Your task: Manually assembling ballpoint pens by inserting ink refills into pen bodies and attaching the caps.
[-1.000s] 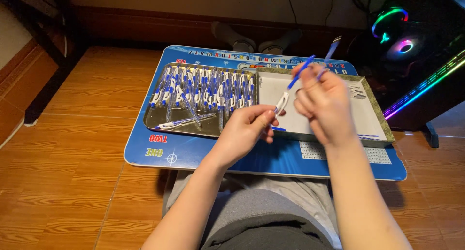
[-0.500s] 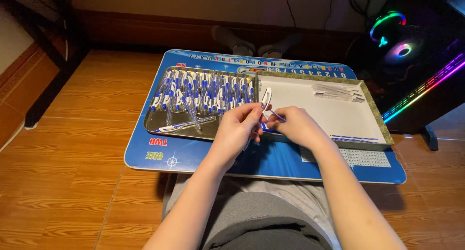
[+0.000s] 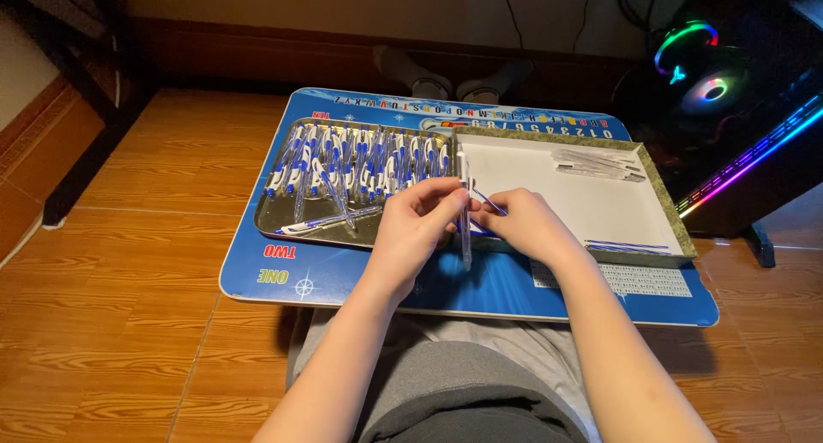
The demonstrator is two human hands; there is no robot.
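In the head view, the left hand (image 3: 416, 224) pinches a clear pen barrel (image 3: 465, 211) near its top, between the thumb and the other fingers (image 3: 446, 190). The barrel stands almost upright over the blue desk (image 3: 343, 276), at the border between the metal tray (image 3: 274, 224) full of blue and white pens (image 3: 360, 160) and the flat box (image 3: 660, 203). The right hand (image 3: 527, 224) is just beside it, its fingers closed on a thin blue refill (image 3: 489, 203) whose tip points toward the barrel.
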